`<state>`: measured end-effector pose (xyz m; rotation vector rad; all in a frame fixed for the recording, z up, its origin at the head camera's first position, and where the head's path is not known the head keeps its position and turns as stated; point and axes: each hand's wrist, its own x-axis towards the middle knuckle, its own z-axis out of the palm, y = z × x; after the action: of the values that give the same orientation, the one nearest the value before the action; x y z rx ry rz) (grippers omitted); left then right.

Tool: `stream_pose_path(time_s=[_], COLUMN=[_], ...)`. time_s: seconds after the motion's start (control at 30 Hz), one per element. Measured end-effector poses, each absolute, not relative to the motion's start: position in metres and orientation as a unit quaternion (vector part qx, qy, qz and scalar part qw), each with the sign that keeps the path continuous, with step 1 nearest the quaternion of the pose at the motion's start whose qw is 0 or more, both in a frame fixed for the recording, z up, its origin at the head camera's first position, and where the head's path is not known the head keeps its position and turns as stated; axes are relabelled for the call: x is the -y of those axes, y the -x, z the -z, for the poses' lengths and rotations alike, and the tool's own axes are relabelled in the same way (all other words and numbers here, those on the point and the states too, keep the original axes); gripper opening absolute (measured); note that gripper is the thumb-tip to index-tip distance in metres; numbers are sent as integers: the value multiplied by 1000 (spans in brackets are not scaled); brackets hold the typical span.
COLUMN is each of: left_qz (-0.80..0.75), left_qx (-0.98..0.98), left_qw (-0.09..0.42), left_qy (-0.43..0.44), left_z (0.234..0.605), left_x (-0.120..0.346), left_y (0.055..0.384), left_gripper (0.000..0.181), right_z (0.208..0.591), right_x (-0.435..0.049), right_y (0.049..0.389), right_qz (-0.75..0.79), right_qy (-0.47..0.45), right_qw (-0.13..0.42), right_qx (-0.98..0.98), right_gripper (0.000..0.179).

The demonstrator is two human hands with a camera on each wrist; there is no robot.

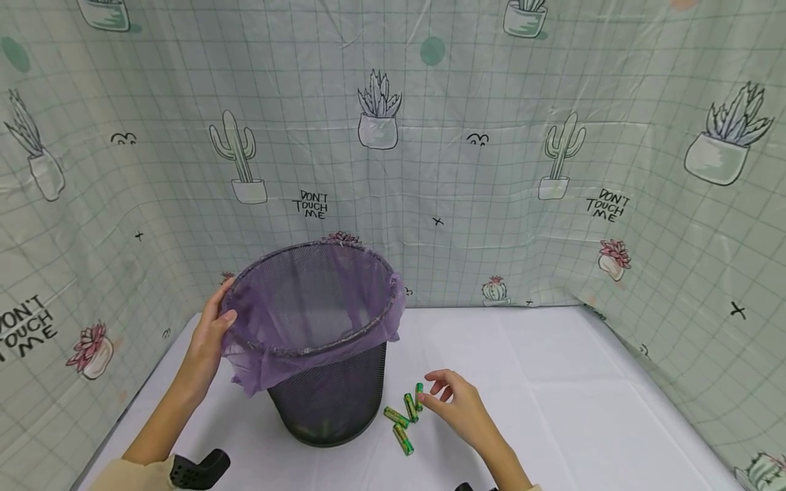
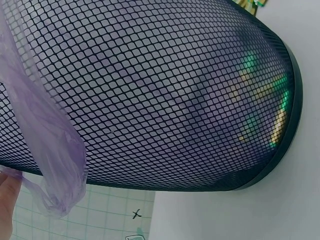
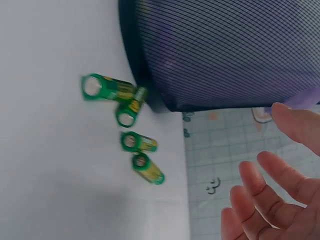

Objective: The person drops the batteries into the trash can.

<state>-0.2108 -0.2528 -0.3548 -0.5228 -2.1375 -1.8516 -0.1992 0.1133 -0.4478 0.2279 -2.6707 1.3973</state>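
Note:
A black mesh wastebasket (image 1: 331, 395), lined with a purple plastic bag (image 1: 276, 368) folded over its rim, stands slightly tilted on the white table. My left hand (image 1: 211, 334) grips the rim at its left side, thumb over the bag's edge. Through the mesh in the left wrist view, green and yellow shapes (image 2: 277, 117) show at the bottom of the basket. Several green and yellow batteries (image 1: 403, 440) lie on the table just right of the basket. My right hand (image 1: 456, 407) hovers by the rightmost battery (image 3: 148, 168), fingers parted and loosely bent, holding nothing.
The white tabletop (image 1: 540, 389) stretches to the right of the batteries. Behind and on both sides hangs a grid-patterned curtain (image 1: 442, 259) printed with cacti, its lower edge meeting the table's back.

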Motion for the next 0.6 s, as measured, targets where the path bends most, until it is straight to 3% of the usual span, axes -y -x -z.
stream_pose_path(time_s=[0.6], left_qz=[636], left_qx=[738], left_qw=[137], left_qy=[176], left_z=[354], left_x=[251], left_y=[211], left_gripper=[56], right_z=[500], right_x=[-101], right_y=[180], right_qz=[-527], right_qy=[-87], right_qw=[-15], right_qx=[845], right_gripper=[38])
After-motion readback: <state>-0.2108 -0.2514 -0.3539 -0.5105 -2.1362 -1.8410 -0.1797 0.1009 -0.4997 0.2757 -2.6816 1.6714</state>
